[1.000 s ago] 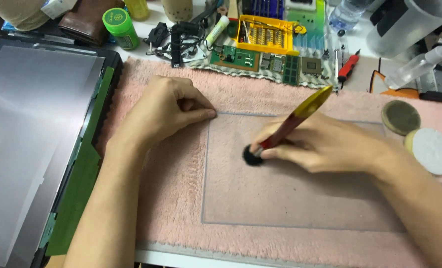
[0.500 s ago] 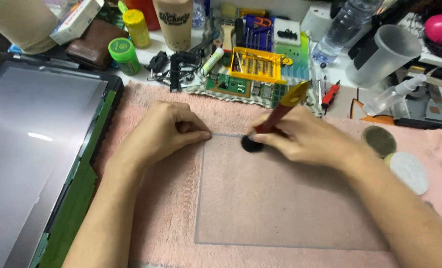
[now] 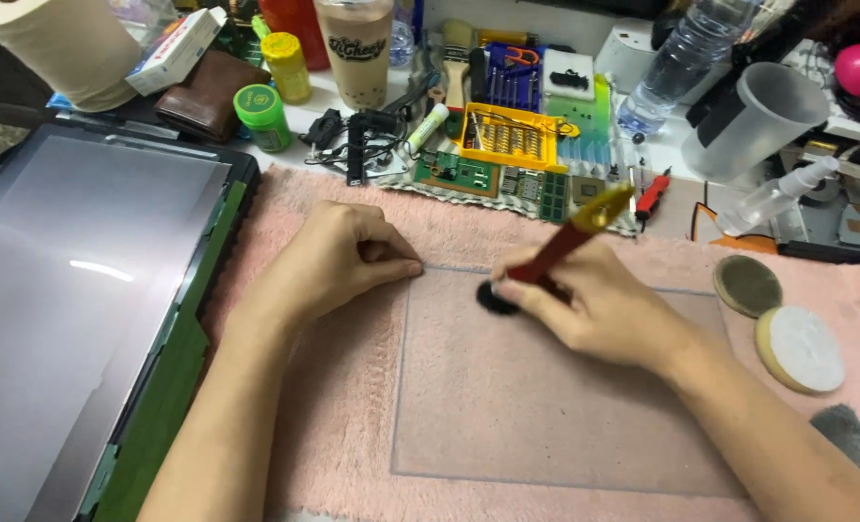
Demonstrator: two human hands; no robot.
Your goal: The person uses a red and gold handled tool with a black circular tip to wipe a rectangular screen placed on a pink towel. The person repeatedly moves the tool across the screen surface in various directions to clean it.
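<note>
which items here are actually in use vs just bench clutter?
In use:
- clear glass sheet, held at its corner by the left hand
- red-and-yellow tool with a black tip, pressed on the sheet by the right hand
- pink towel underneath

Lying about:
- round pads
- large screen panel
- yellow bit case
- water bottle
- green jar

1 large dark tablet screen lies left of the left hand. 1 white carton with red trim sits far beyond it.
</note>
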